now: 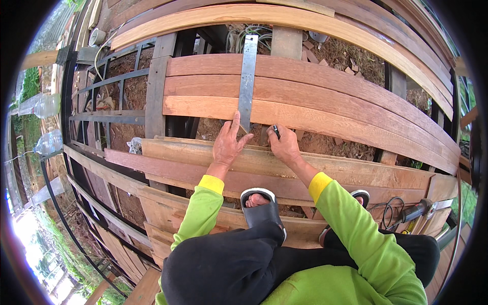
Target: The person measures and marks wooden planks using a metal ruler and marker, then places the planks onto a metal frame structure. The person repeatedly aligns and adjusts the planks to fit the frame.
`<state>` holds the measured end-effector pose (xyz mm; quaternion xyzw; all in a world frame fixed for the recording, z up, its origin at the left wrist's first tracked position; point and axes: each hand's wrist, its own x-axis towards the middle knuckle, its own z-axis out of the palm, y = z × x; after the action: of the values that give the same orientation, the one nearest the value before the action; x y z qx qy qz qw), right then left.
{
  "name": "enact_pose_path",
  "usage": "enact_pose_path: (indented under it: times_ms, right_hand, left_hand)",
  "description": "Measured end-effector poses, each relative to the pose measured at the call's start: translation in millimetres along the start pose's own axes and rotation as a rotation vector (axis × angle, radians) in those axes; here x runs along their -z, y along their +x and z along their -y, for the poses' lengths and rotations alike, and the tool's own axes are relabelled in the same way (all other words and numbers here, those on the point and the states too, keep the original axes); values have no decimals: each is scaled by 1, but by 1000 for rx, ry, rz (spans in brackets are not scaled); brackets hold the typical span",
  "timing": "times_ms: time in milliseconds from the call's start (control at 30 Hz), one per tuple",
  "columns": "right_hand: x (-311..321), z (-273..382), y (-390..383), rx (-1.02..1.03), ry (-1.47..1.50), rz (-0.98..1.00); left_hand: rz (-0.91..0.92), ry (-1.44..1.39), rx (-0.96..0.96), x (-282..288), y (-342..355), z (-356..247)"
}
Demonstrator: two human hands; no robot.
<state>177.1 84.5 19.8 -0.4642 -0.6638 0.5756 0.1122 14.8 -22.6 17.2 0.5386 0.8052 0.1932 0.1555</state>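
Observation:
A flat steel square (pixel 247 76) lies across several reddish-brown planks (pixel 315 96), reaching past the far edge of the set. My left hand (pixel 229 145) is at its near end: the index finger presses at the nearest, lighter plank (pixel 203 108) beside the blade, and the thumb stretches below the square's end. A dark pen-like marker (pixel 276 131) is pinched in my right hand (pixel 285 146), just off that plank's near edge and to the right of the square. What lies under my left palm is hidden.
Loose boards (pixel 356 170) lie under and before my sandals (pixel 264 211). Gaps between beams show soil below. A corded power tool (pixel 416 211) sits at the right. A black metal frame (pixel 114 119) and plastic bottles (pixel 48 105) are at the left. A long pale board (pixel 305 20) crosses the far side.

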Motion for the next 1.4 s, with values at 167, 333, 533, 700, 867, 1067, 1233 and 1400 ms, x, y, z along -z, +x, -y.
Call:
enact_pose_path:
  times_ms: [167, 333, 533, 700, 867, 1067, 1233, 1400]
  right_hand:
    - [1, -1, 1, 0, 3, 10]
    - [-1, -4, 1, 21, 9, -9]
    - [-1, -4, 1, 8, 19, 0]
    - [0, -3, 1, 18, -3, -4]
    - [0, -3, 0, 20, -5, -2]
    - [-1, -3, 0, 27, 5, -8]
    - [1, -1, 0, 24, 3, -2]
    - [1, 1, 0, 11, 12, 0]
  left_hand:
    - [-8, 12, 26, -1, -1, -1]
    - [-2, 27, 58, -1, -1, -4]
    - [-10, 34, 38, -2, -1, -1]
    - [1, 17, 47, -2, -1, -1]
    - [-8, 53, 11, -1, -1, -1]
    - [-3, 29, 20, -2, -2, 1]
    - [7, 24, 28, -1, -1, -1]
    - [0, 52, 15, 0, -1, -2]
